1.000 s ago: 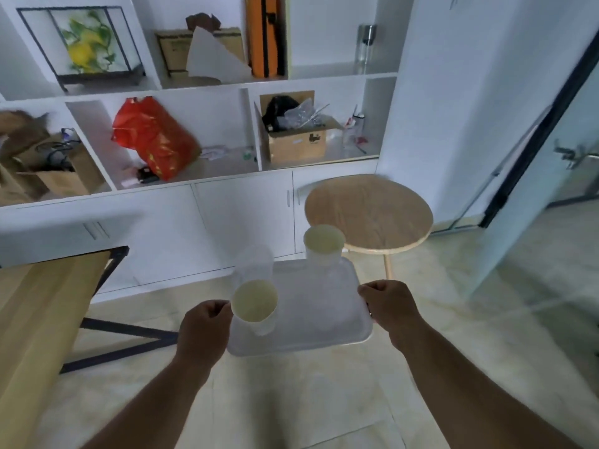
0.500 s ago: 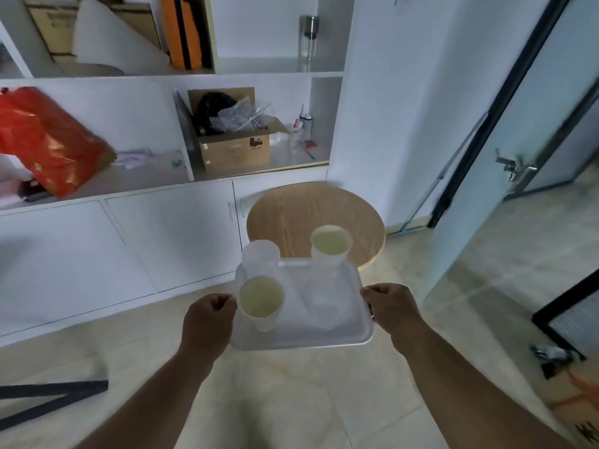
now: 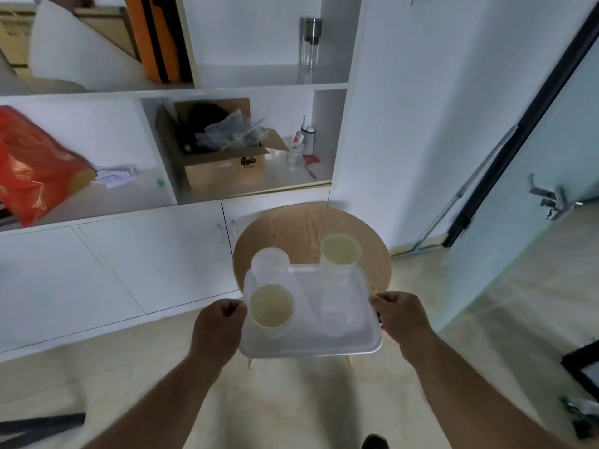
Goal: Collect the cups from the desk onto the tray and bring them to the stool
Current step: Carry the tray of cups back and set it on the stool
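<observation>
- Above the round wooden stool (image 3: 301, 228), a white tray (image 3: 337, 338) is held level, its far edge lying over the stool's seat and its near edge out over the floor (image 3: 291, 400).
- Left hand (image 3: 217, 328): fingers curled shut around the tray's left edge, thumb on top, just beside the near-left cup.
- Right hand (image 3: 400, 319): clamped the same way on the tray's right edge.
- Near-left corner of the tray: a translucent cup with a yellowish inside (image 3: 271, 310), upright.
- Far-left corner: a clear cup (image 3: 269, 265), upright, just behind the yellowish one.
- Far-right corner: a second yellowish cup (image 3: 340, 254), upright, well apart from the other two.
- Near-right part of the tray: a faint clear shape that may be another cup; too blurred to tell.
- Behind the stool stands a white cabinet (image 3: 129, 260) with open shelves holding a cardboard box (image 3: 223, 166) and a red bag (image 3: 35, 166).
</observation>
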A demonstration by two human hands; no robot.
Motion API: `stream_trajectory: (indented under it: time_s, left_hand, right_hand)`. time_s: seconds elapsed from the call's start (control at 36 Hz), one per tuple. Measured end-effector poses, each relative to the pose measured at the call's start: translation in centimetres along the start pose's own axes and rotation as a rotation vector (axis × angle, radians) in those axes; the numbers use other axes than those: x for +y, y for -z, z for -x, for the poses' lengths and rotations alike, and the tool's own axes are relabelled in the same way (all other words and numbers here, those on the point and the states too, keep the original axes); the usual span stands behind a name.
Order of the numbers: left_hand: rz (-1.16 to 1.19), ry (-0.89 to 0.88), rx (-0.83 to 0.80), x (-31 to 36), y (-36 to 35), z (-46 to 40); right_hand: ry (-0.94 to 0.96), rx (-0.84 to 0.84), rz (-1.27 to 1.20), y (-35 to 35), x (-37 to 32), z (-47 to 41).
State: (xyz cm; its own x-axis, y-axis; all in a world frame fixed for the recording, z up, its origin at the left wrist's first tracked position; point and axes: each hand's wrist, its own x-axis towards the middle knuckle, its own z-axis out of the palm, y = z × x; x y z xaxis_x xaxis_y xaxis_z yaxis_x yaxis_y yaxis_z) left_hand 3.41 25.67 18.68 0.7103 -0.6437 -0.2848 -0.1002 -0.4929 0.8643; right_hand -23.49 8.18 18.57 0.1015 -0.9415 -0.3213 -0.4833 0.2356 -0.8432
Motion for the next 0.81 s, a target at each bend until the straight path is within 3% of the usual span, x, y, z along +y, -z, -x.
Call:
stream_trajectory:
  time_s: [0.39, 0.81]
  left_hand:
    - [-0.03, 0.172, 0.12, 3.8, -12.9, -9.3]
    - [-0.02, 0.365, 0.115, 2.4, -21.5, -16.6]
  right_hand:
    - [0.026, -0.149, 0.109, 1.9, -0.2, -19.0]
    - [-0.051, -0.274, 0.218, -0.8, 2.0, -31.9]
